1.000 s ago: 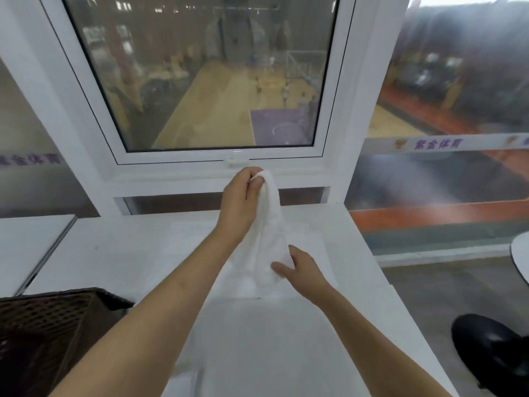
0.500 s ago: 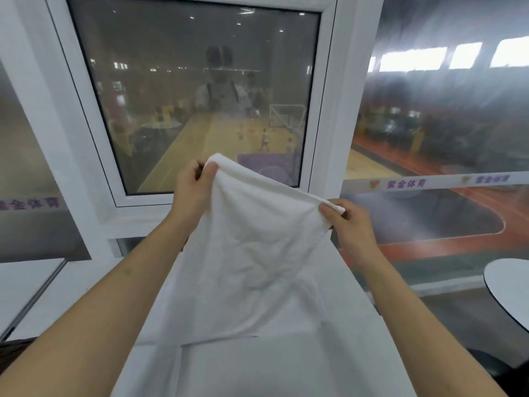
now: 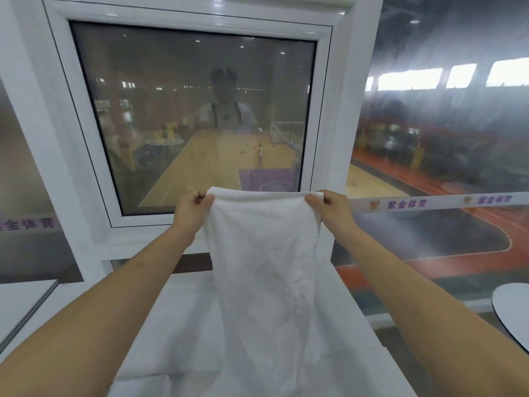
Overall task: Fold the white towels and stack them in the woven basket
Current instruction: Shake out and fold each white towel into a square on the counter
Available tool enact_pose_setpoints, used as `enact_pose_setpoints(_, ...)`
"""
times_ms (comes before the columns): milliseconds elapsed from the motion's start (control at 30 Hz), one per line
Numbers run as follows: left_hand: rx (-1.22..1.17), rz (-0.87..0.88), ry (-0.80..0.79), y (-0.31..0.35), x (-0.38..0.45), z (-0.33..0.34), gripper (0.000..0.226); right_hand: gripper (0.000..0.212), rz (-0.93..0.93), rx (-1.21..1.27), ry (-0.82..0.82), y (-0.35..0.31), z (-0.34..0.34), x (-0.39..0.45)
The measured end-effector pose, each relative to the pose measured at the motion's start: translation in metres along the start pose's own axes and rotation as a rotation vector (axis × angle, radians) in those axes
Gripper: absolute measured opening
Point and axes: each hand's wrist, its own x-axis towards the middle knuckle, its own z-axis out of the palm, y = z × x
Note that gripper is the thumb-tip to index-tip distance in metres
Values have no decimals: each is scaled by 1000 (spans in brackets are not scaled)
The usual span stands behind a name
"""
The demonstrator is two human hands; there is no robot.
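Setting: a white-framed window (image 3: 183,116) fills the far wall, its dark pane looking down on an indoor sports court with a wooden floor; to its right, a larger pane carries a white banner strip (image 3: 435,201) with purple characters. Surface: a white table (image 3: 352,305) runs from the near edge to the window sill, with a second white tabletop (image 3: 25,299) at the left edge and the rim of a round white table (image 3: 512,313) at the right edge. Item 1, white towel (image 3: 263,267): held up in the air in front of the window, top edge stretched level between the two hands, body hanging straight down as a long narrow panel, its lower part reaching the table near the bottom of the view. Item 2, left hand (image 3: 191,209): pinches the towel's upper left corner between thumb and curled fingers, arm extended from the near left. Item 3, right hand (image 3: 329,207): pinches the upper right corner in the same manner, arm extended from the near right. Both hands sit at the same height, well apart, the towel's full width spanning the gap. Item 4, further white cloth (image 3: 143,382): lies flat on the table at the near left, beside the hanging towel; whether it is folded cannot be told.
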Motion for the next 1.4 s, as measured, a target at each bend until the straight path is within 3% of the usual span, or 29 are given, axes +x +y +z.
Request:
enact_pose_setpoints(133, -57, 23, 32, 23, 15, 7, 15, 21, -48, -21, 27, -27, -5, 29)
enact_pose_setpoints(367, -71, 244, 97, 81, 5, -6, 17, 28, -150, -20, 88, -77, -36, 27)
enact_pose_setpoints(567, -122, 261, 22, 85, -44, -17, 18, 14, -162, -28, 91, -87, -62, -27)
enact_pose_setpoints(833, -103, 141, -69, 40, -152, -21, 19, 29, -8, 54, 18, -46, -87, -131)
enact_pose_setpoints(1067, -38, 102, -77, 16, -265, -17, 17, 16, 109, 93, -33, 5, -118, -227)
enact_pose_setpoints(1400, 55, -44, -63, -36, -429, -4, 15, 25, 210, 150, -180, 84, -172, -366)
